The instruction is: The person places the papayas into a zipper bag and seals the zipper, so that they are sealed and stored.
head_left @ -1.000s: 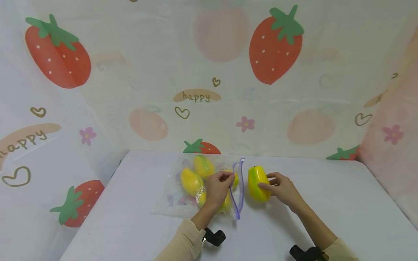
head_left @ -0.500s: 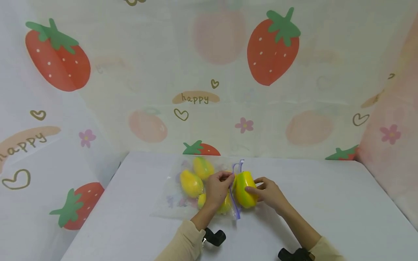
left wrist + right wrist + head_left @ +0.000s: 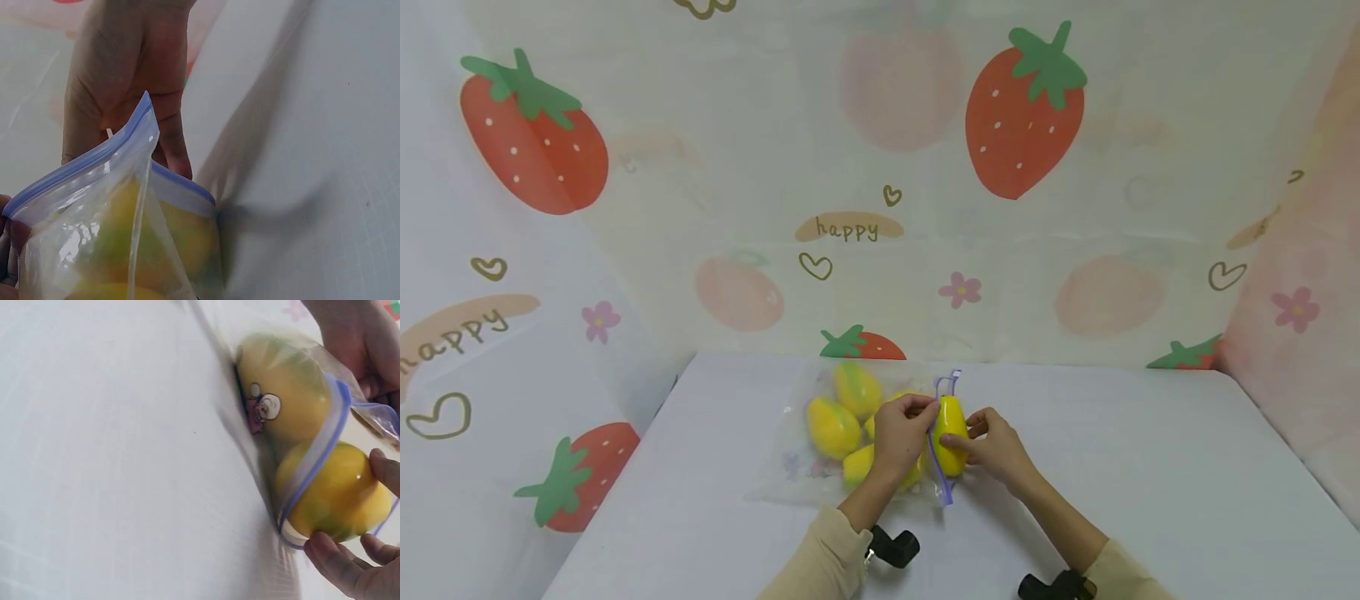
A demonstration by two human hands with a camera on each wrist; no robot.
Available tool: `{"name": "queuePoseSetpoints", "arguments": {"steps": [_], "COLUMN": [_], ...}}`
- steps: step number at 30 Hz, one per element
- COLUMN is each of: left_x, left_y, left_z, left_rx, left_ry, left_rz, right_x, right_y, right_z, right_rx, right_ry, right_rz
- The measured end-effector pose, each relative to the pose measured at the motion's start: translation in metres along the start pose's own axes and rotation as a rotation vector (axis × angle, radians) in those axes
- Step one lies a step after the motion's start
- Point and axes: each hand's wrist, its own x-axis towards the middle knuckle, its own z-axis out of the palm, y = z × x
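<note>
A clear zip bag with a purple zip edge lies on the white table, its mouth toward the right. Several yellow-green fruits shaped like papayas are inside. My left hand pinches the bag's rim at the mouth, partly covering the fruits behind it. Another such fruit is in the bag's mouth, gripped between the thumb and fingers of my right hand. In the right wrist view, part of this fruit is behind the purple zip strip, and it lies close to a bagged fruit.
White table surface extends to both sides of the bag. A patterned cloth with strawberries stands behind and at the sides. Black wrist-worn devices sit near both sleeves.
My right hand has moved left, carrying the fruit from beside the bag into its mouth. The bagged fruits have shifted slightly left. My left hand has stayed at the rim.
</note>
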Motion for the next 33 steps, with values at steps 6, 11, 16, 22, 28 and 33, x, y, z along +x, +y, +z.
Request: {"name": "queuePoseSetpoints", "arguments": {"steps": [6,11,16,22,28,33], "left_x": [0.000,0.000,-0.001,-0.001,-0.001,-0.001], "left_y": [-0.001,-0.002,-0.002,-0.002,-0.001,-0.001], "left_z": [0.000,0.000,0.000,0.001,0.003,0.004], "left_rx": [0.002,0.000,0.001,-0.009,-0.037,-0.048], "left_ry": [0.002,0.007,0.006,0.005,-0.004,-0.012], "left_rz": [0.009,0.021,0.024,0.018,0.017,-0.003], "right_x": [-0.001,0.000,0.002,0.005,0.008,0.009], "right_y": [-0.002,-0.003,-0.002,-0.001,0.000,0.004], "right_z": [0.005,0.005,0.004,0.002,0.003,0.003], "right_rx": [0.076,0.153,0.183,0.186,0.192,0.162], "right_ry": [0.008,-0.027,-0.076,-0.159,-0.231,-0.276], "right_rz": [-0.038,-0.096,-0.107,-0.130,-0.178,-0.197]}}
